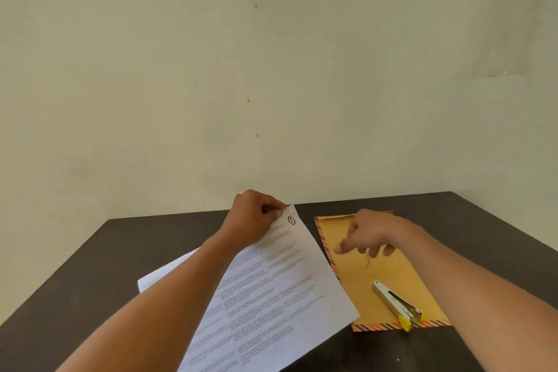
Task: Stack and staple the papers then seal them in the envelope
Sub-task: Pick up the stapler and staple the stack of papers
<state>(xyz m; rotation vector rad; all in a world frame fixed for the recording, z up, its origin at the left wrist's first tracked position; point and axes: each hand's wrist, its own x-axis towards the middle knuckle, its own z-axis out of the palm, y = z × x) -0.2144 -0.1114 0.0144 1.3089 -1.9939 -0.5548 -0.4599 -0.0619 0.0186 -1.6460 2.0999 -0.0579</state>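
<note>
While left hand (256,217) pinches papers (271,296) top corner, right hand (368,235) loosely open over envelope (362,290), stapler (395,305) near its edge

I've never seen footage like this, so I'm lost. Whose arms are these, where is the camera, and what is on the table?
There is no machine here: a person wears one camera on the head, looking down at their own two arms. The left hand pinches the far corner of the printed papers on the dark table. The right hand hangs over the brown envelope, holding nothing that I can see. A stapler lies on the envelope.
</note>
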